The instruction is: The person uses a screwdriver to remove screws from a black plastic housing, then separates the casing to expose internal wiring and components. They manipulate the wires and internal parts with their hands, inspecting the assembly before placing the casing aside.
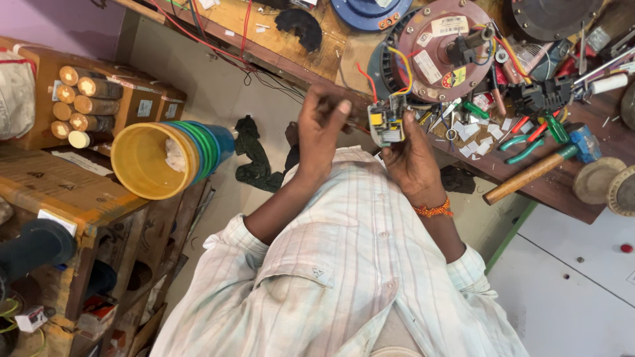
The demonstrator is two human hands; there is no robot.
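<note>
Striped shirt sleeves (344,264), rolled to the elbow, fill the foreground as a person works at a cluttered wooden bench (311,46). Beyond the chest, the right hand (413,158), an orange bead bracelet (433,210) at its wrist, is closed around a small circuit board (387,122) bearing yellow and blue parts, held just off the bench's front edge. Beside it, the left hand (324,125) is pinched shut on something thin at the board's side; what it grips is too small to tell. Coloured wires (400,63) run from the board up to a round maroon motor housing (440,46) lying on the bench just behind. Along the right stretch of the front edge lie green-handled pliers (529,147) and a wooden-handled hammer (529,175), with white paper scraps (476,129) scattered between them and the board. Off the bench's left end, a stack of yellow, green and blue buckets (165,155) rests on its side beside cartons (46,178).
</note>
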